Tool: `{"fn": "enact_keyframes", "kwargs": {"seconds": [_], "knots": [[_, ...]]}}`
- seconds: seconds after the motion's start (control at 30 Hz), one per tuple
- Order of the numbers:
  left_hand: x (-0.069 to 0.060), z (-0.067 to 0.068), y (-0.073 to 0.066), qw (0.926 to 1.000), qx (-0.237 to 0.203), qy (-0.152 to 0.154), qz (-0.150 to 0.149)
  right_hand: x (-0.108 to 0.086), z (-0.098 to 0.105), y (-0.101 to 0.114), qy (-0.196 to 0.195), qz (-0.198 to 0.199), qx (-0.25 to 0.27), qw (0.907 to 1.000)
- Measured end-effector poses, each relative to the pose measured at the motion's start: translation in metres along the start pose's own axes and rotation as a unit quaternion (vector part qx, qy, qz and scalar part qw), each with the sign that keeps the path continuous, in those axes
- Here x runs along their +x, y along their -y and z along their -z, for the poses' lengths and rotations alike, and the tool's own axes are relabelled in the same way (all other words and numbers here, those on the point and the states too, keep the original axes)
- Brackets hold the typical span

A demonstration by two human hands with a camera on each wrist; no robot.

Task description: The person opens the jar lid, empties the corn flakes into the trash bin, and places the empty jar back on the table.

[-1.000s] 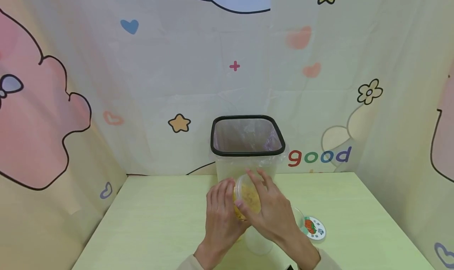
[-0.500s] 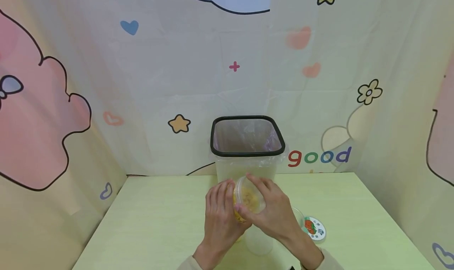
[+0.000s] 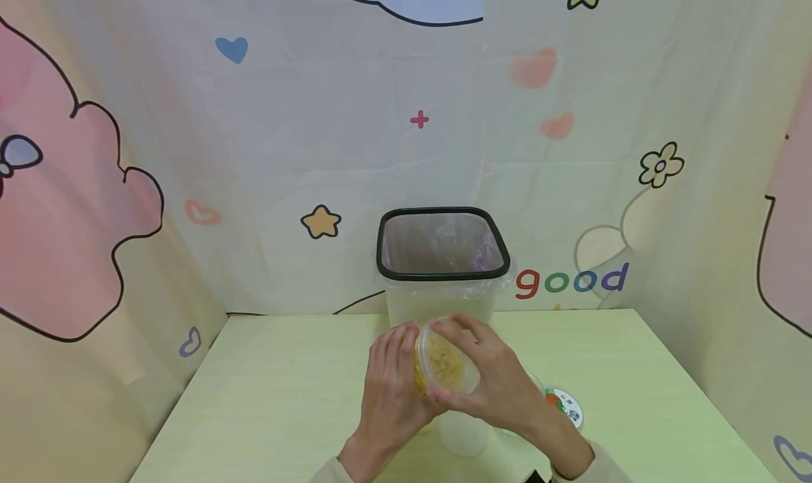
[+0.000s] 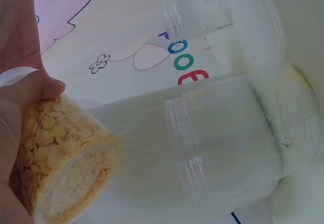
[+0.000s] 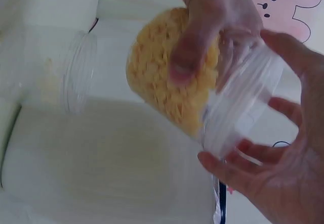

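My left hand (image 3: 395,381) grips a clear jar of yellow flakes (image 4: 55,143), which look like cornflakes. The jar is tilted on its side, its lidded end towards my right hand. With the thumb and spread, bent fingers of my right hand (image 3: 501,377) I hold the rim of the clear lid (image 5: 243,102). In the right wrist view, the left thumb lies across the flakes (image 5: 167,77). Whether the lid is still seated on its thread cannot be made out. Beneath my hands a clear threaded jar (image 4: 228,143) stands on the table.
Behind the hands stands a bin (image 3: 438,296) with a black rim and a plastic liner. A second clear jar (image 4: 200,11) is partly hidden by the right arm. Beside it lies a round white disc (image 3: 571,407) with a red picture. Patterned cloth (image 3: 285,116) encloses the table.
My right hand has turned round the lid, its fingers bending more and its wrist shifting slightly right. The left hand keeps its grip on the jar, almost in place.
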State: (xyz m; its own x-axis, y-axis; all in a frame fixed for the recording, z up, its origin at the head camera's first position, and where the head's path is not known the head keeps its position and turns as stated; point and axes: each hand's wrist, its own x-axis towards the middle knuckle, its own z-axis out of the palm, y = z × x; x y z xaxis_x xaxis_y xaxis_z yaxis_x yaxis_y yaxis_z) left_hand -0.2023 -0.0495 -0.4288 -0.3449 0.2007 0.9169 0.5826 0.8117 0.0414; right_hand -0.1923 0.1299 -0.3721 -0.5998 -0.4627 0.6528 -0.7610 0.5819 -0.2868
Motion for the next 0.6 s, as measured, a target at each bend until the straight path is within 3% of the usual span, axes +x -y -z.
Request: {"fn": "enact_keyframes", "kwargs": {"seconds": [0.17,0.37,0.6], "knots": [[-0.002,0.001,0.0,0.9999,-0.003,0.016,0.005,0.001,0.008,-0.007,0.056,0.059,0.004,0.9967],[-0.006,0.002,0.0,0.9996,-0.016,0.025,0.0,-0.001,0.015,-0.014,0.094,0.127,-0.003,0.9874],[-0.007,0.002,-0.001,0.9994,-0.021,0.027,-0.003,-0.006,0.016,-0.014,0.107,0.13,-0.024,0.9854]]}}
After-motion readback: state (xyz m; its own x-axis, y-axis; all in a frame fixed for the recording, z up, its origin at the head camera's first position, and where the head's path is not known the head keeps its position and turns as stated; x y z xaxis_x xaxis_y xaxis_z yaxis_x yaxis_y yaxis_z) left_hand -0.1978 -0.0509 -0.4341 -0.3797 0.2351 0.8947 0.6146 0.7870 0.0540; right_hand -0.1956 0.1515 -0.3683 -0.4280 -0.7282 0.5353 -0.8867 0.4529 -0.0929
